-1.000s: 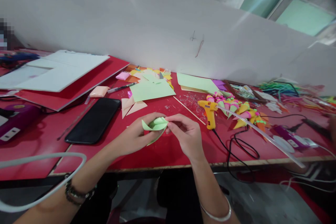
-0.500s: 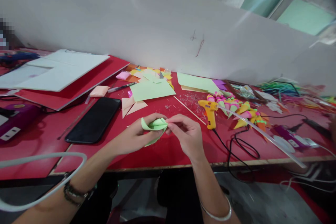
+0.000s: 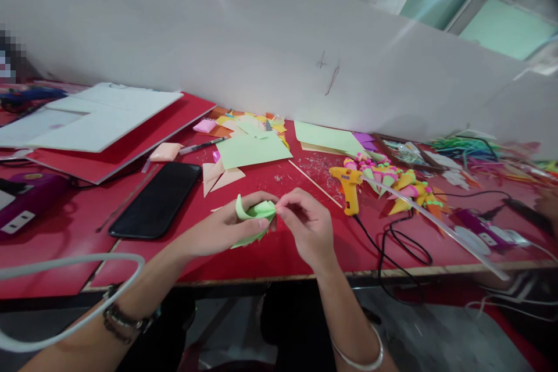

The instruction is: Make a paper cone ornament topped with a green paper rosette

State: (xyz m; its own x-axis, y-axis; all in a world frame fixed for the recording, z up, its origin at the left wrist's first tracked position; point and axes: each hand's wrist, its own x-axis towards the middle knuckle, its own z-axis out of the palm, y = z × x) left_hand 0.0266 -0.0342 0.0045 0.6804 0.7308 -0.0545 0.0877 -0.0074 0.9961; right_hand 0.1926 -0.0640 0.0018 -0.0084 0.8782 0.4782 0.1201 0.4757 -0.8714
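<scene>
A curled piece of light green paper (image 3: 257, 212) is held above the red table (image 3: 279, 267) between both hands. My left hand (image 3: 226, 226) wraps round it, thumb on the near side and fingers behind. With thumb and forefinger, my right hand (image 3: 309, 224) pinches the paper's right tip. Beyond my hands lie a flat light green sheet (image 3: 253, 150) and folded peach paper pieces (image 3: 222, 177). To the right of my right hand stands a yellow glue gun (image 3: 347, 189) with a long clear glue stick (image 3: 436, 226) sticking out of its back.
A black phone (image 3: 156, 200) lies left of my left hand. White and red boards (image 3: 108, 116) are stacked farther left. A thin wooden stick (image 3: 314, 183) lies before the glue gun. Several colourful paper cones (image 3: 405, 189) sit to the right, near a purple power strip (image 3: 483, 226) and black cable (image 3: 383, 250).
The green paper has curled tighter and its left end now sticks up. My right hand has shifted slightly left, still pinching the tip.
</scene>
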